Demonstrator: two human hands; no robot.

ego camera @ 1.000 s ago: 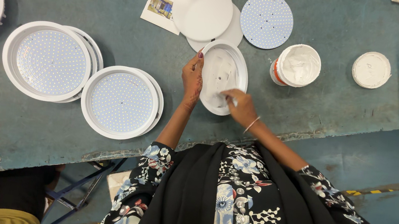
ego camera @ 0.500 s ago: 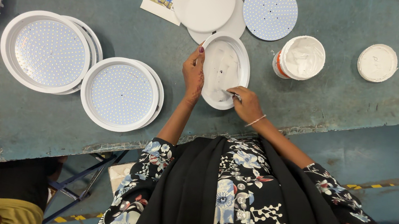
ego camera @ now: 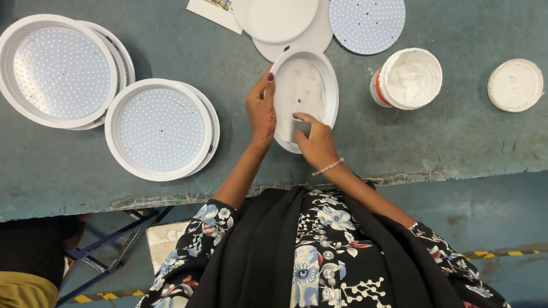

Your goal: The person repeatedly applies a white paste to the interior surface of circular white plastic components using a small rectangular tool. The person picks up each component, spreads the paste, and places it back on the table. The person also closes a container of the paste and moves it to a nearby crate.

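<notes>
White paste smears the round lamp housing [ego camera: 302,97] near the bench [ego camera: 470,131] edge; my left hand [ego camera: 261,109] grips its rim; my right hand [ego camera: 315,142] pinches a spreader inside; pressing hard could tip it off.

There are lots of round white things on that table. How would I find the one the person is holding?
Start at the blue-green table and find the two bare arms reaching up from the flowery sleeves. The white round housing sits tilted between them, the left hand gripping its edge and the right hand reaching inside. Unlike the dotted light panels to its left, its inside is plain white, without the rows of tiny dots.
</notes>
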